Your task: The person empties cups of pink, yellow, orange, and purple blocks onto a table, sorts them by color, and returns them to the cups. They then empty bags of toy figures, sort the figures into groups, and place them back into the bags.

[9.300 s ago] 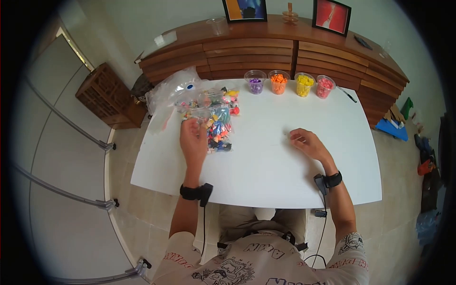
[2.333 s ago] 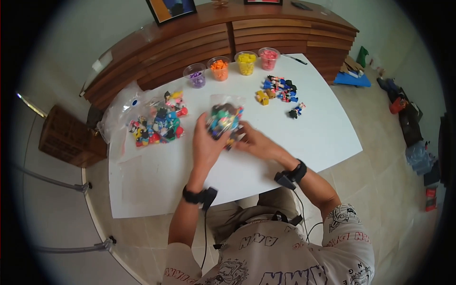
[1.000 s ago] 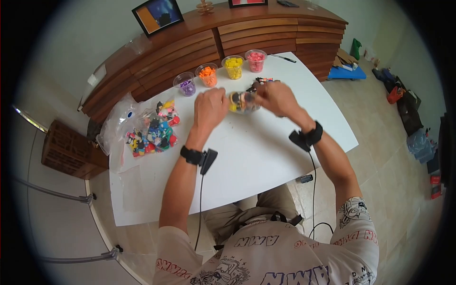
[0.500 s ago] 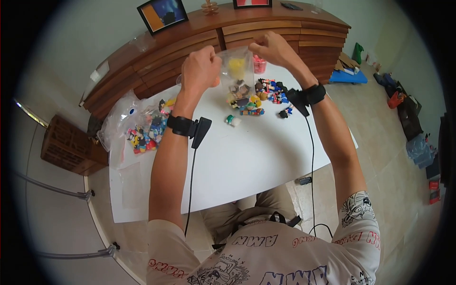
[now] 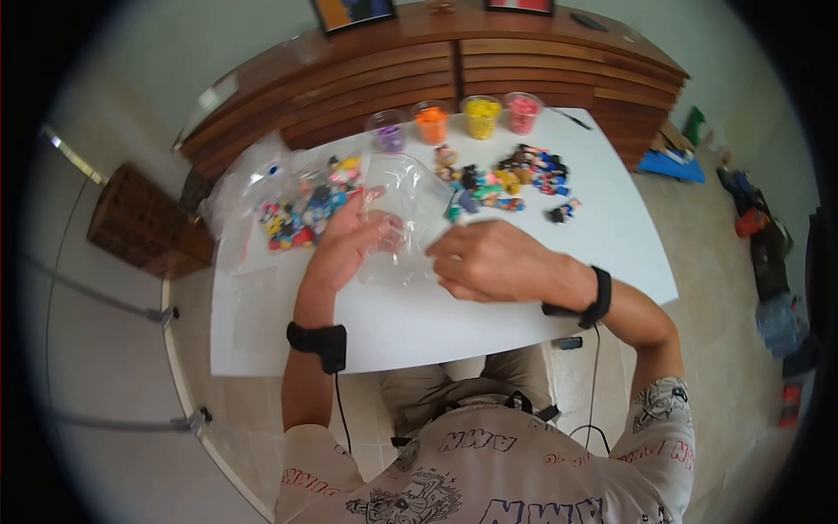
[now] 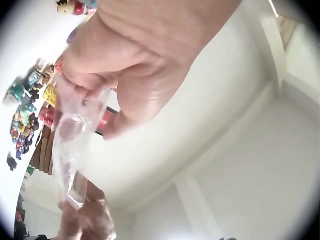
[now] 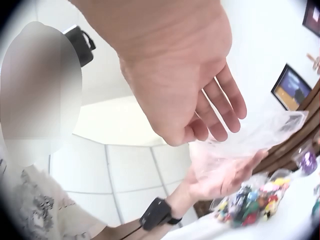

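Note:
A flat, transparent zip bag (image 5: 406, 196) with no figures in it hangs between my hands above the white table (image 5: 401, 336). My right hand (image 5: 502, 262) pinches its near right edge between thumb and finger; the other fingers stretch out loosely in the right wrist view. The left hand (image 5: 336, 249) is against the bag's left side, fingers spread and seen through the plastic, thumb apart from them in the left wrist view. Beyond the bag lies a loose pile of small toy figures (image 5: 484, 185). Another group of figures (image 5: 532, 168) in dark blue is right of it.
Filled bags of figures (image 5: 297, 218) and a crumpled large plastic bag (image 5: 253, 179) lie at the table's left. Cups with purple (image 5: 390, 137), orange (image 5: 431, 124), yellow (image 5: 481, 118) and pink pieces (image 5: 524, 115) line the back edge. A pen (image 5: 572, 118) lies beside them.
The bag of figures was lifted and tipped out, adding a new pile beside the first. Both hands have since come back toward the body, lower, with the emptied bag.

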The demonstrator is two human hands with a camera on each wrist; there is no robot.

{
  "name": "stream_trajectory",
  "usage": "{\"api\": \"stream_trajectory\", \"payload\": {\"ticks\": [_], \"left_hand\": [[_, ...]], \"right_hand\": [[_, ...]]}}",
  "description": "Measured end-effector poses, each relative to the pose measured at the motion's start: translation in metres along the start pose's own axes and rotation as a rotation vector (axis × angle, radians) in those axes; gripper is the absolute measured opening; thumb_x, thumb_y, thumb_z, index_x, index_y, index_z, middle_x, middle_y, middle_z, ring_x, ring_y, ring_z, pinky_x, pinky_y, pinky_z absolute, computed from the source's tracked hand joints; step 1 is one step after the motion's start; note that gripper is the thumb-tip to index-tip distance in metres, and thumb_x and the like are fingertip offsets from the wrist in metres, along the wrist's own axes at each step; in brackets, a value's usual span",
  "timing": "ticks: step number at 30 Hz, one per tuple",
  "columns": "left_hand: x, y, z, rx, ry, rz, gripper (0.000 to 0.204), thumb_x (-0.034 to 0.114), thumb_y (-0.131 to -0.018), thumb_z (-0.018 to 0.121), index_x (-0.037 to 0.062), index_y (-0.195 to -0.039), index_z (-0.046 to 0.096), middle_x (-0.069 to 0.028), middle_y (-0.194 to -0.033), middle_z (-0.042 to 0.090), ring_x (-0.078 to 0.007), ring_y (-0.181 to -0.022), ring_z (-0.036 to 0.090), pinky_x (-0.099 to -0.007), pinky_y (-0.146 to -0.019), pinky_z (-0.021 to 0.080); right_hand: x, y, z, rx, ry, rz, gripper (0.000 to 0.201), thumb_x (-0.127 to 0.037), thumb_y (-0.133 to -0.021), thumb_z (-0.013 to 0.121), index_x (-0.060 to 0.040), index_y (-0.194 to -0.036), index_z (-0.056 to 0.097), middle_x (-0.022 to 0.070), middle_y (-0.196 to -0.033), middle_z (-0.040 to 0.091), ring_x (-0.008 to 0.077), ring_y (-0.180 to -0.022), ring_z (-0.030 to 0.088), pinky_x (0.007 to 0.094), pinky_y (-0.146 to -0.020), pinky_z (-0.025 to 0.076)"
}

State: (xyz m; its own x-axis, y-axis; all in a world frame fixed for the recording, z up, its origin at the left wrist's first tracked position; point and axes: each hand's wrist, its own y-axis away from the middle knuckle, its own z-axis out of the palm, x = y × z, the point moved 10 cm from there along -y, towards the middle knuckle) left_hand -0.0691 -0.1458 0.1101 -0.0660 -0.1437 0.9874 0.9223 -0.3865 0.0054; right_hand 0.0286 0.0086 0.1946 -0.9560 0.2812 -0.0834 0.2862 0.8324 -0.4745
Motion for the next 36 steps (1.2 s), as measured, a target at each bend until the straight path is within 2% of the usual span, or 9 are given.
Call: {"api": "stream_trajectory", "payload": {"ticks": [5,11,13,15,20,24,26,31,36], "left_hand": [[0.016,0.111,-0.113,0.34,-0.166,0.103,0.063,0.001,-0.095,0.066,-0.0024,-0.152,0.04,-0.0132,-0.099,0.072,-0.0205,-0.087,0.069,-0.0319,-0.082,0.055],[-0.007,0.214,-0.265,0.742,-0.475,-0.139,0.066,0.0,-0.091,0.068,-0.0016,-0.152,0.043,-0.007,-0.095,0.071,-0.0151,-0.086,0.068,-0.0315,-0.084,0.055],[-0.044,0.227,-0.305,0.74,-0.659,-0.183,0.066,0.003,-0.093,0.07,-0.0015,-0.153,0.042,-0.0151,-0.112,0.071,-0.025,-0.103,0.07,-0.0379,-0.095,0.054],[-0.002,0.234,-0.268,0.955,-1.519,0.248,0.065,0.007,-0.096,0.071,-0.0009,-0.153,0.042,-0.0233,-0.135,0.062,-0.0358,-0.125,0.062,-0.0457,-0.106,0.049],[-0.109,0.206,-0.273,0.565,-1.587,-0.11,0.071,0.047,-0.106,0.055,-0.0014,-0.156,0.04,-0.0299,-0.163,0.036,-0.0476,-0.151,0.033,-0.0638,-0.121,0.025],[-0.076,0.195,-0.231,0.593,-1.639,-0.076,0.064,0.035,-0.105,0.062,0.0031,-0.156,0.042,-0.0287,-0.164,0.034,-0.0477,-0.152,0.031,-0.0606,-0.122,0.027],[-0.012,0.183,-0.164,0.659,-1.581,0.269,0.052,0.02,-0.099,0.07,0.0038,-0.146,0.053,-0.0269,-0.153,0.049,-0.0451,-0.143,0.045,-0.0534,-0.117,0.038],[0.007,0.084,-0.043,0.298,-1.292,0.409,0.027,0.009,-0.093,0.072,-0.0017,-0.118,0.068,-0.0194,-0.119,0.071,-0.0394,-0.11,0.068,-0.0457,-0.097,0.054],[-0.035,-0.027,-0.004,0.096,-1.774,0.497,0.017,0.004,-0.086,0.068,0.0016,-0.102,0.07,-0.0147,-0.103,0.066,-0.0317,-0.103,0.062,-0.0414,-0.096,0.048]], "right_hand": [[0.029,0.026,0.025,-0.107,-0.166,0.267,0.012,-0.011,-0.086,0.076,-0.0028,-0.093,0.071,0.0154,-0.118,0.074,0.0333,-0.106,0.072,0.0412,-0.09,0.058],[0.068,0.044,0.029,-0.064,-0.116,0.454,0.011,-0.005,-0.086,0.073,-0.002,-0.095,0.071,0.0126,-0.106,0.073,0.034,-0.098,0.071,0.0418,-0.087,0.057],[0.07,0.042,0.037,-0.084,-0.146,0.45,0.011,-0.004,-0.086,0.072,-0.0019,-0.097,0.07,0.0127,-0.103,0.073,0.034,-0.096,0.07,0.0426,-0.086,0.057],[0.073,0.04,0.042,-0.101,-0.145,0.453,0.012,-0.004,-0.086,0.071,-0.0021,-0.098,0.07,0.0132,-0.102,0.072,0.034,-0.096,0.07,0.043,-0.084,0.056],[0.094,0.057,0.044,-0.117,-0.115,0.52,0.01,-0.008,-0.09,0.07,-0.0043,-0.099,0.069,0.0161,-0.101,0.072,0.0366,-0.097,0.07,0.0455,-0.084,0.056],[0.123,0.085,0.043,-0.08,-0.001,0.544,0.018,-0.011,-0.091,0.071,-0.0048,-0.107,0.066,0.0169,-0.111,0.07,0.037,-0.105,0.068,0.0461,-0.09,0.054],[0.144,0.097,0.042,-0.053,0.034,0.624,0.032,-0.012,-0.091,0.072,-0.0058,-0.121,0.064,0.0178,-0.124,0.066,0.0372,-0.115,0.064,0.0454,-0.097,0.052],[0.168,0.063,0.079,-0.023,0.097,0.551,0.054,-0.018,-0.086,0.078,-0.0058,-0.135,0.061,0.0187,-0.14,0.058,0.0367,-0.132,0.055,0.0452,-0.109,0.048],[0.194,0.015,0.129,0.056,0.265,0.488,0.061,-0.024,-0.082,0.081,-0.0058,-0.137,0.061,0.0198,-0.147,0.054,0.0359,-0.14,0.051,0.0463,-0.112,0.046]]}}
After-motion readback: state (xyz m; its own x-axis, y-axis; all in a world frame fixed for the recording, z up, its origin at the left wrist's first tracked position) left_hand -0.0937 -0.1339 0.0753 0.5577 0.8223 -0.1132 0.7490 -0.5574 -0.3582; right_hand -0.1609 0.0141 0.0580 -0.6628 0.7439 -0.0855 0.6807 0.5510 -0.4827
